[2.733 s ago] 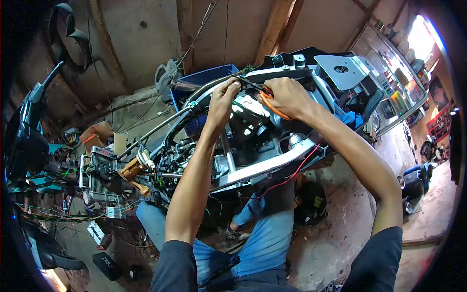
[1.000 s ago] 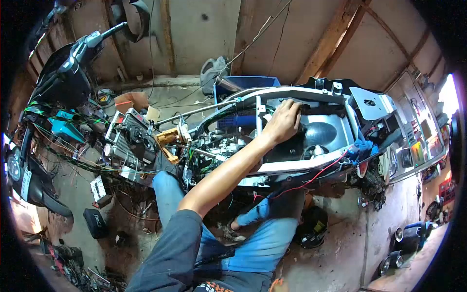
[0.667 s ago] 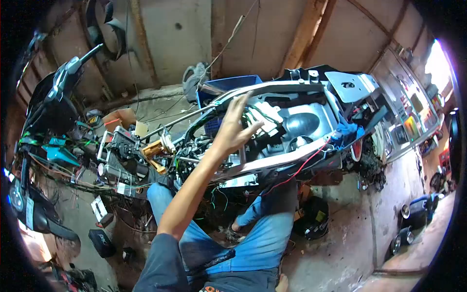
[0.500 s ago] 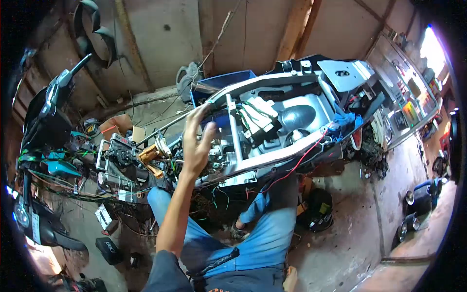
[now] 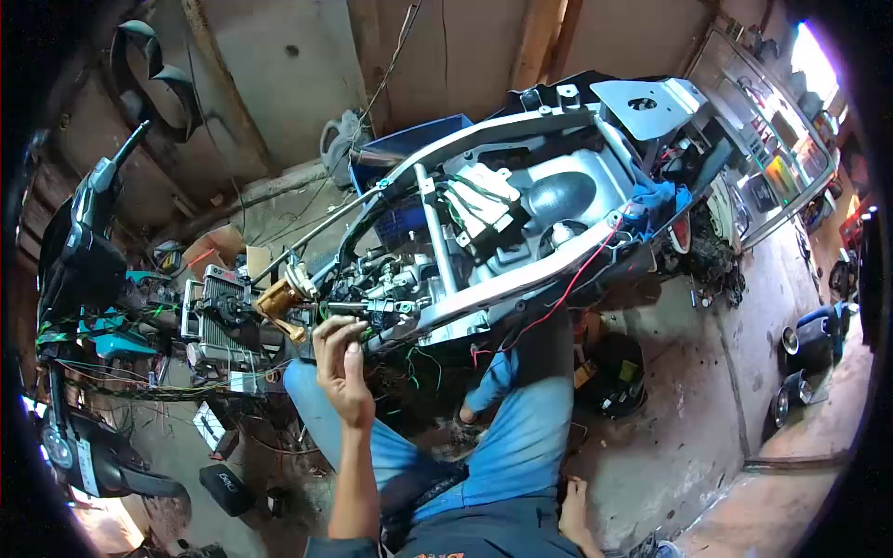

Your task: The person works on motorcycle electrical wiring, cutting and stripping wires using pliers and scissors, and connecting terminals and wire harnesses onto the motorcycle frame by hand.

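My left hand (image 5: 344, 377) hangs in front of the near side of the motorcycle frame (image 5: 521, 286), above my left knee. Its fingers are loosely bent, the thumb stands apart, and nothing shows between them. Low beside my right thigh is my right hand (image 5: 575, 507), small and partly out of sight, so its grip cannot be made out. Inside the frame lies a white block with dark cables (image 5: 482, 205), left of a dark oval hollow (image 5: 562, 195). A red wire (image 5: 569, 288) hangs over the near rail.
A radiator (image 5: 223, 321) and a tan part (image 5: 277, 302) are left of the frame. Behind it stands a blue crate (image 5: 419, 139). A blue cloth (image 5: 656, 206) lies at its right end. A black case (image 5: 226, 490) and a black bin (image 5: 614, 377) are on the floor.
Both hands were at the far rail with an orange-handled tool, which no longer shows. My left hand has come back toward my knee, open; my right hand has dropped beside my thigh.
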Demonstrator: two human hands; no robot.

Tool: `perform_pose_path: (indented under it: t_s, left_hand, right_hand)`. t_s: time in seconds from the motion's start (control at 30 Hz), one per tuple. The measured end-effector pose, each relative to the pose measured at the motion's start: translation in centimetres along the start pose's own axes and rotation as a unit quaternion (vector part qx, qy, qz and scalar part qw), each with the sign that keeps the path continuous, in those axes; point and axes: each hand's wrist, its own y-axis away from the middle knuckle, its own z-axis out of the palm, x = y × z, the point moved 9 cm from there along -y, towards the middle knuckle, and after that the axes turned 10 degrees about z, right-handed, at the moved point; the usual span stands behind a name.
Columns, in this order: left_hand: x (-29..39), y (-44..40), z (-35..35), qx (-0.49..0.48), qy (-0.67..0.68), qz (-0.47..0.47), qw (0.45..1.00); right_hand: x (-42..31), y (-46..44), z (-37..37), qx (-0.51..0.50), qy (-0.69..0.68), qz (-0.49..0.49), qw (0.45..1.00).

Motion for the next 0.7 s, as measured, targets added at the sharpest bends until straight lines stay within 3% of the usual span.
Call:
perform_pose_path:
  t_s: [0.2, 0.3, 0.53, 0.63, 0.7]
  left_hand:
    - [-0.7, 3.1, 0.0, -0.007, 0.000, -0.018, 1.000]
    - [-0.6, 4.2, -0.1, -0.022, -0.019, -0.039, 0.999]
    - [0.2, 4.0, -0.1, -0.018, -0.011, -0.024, 0.999]
    - [1.6, 1.1, 1.5, -0.019, 0.010, 0.009, 1.000]
    - [2.7, -1.8, 3.8, -0.079, -0.046, 0.083, 0.992]
  right_hand:
    - [-0.5, -0.8, -0.3, -0.070, -0.063, 0.035, 0.995]
    - [-2.4, -1.2, -2.6, -0.014, -0.021, -0.002, 1.000]
    - [-0.2, -4.3, -1.4, -0.074, -0.063, 0.154, 0.983]
    - [0.1, -4.5, -0.4, -0.021, -0.024, 0.109, 0.994]
    - [-0.5, -5.3, -1.1, -0.019, -0.039, 0.126, 0.991]
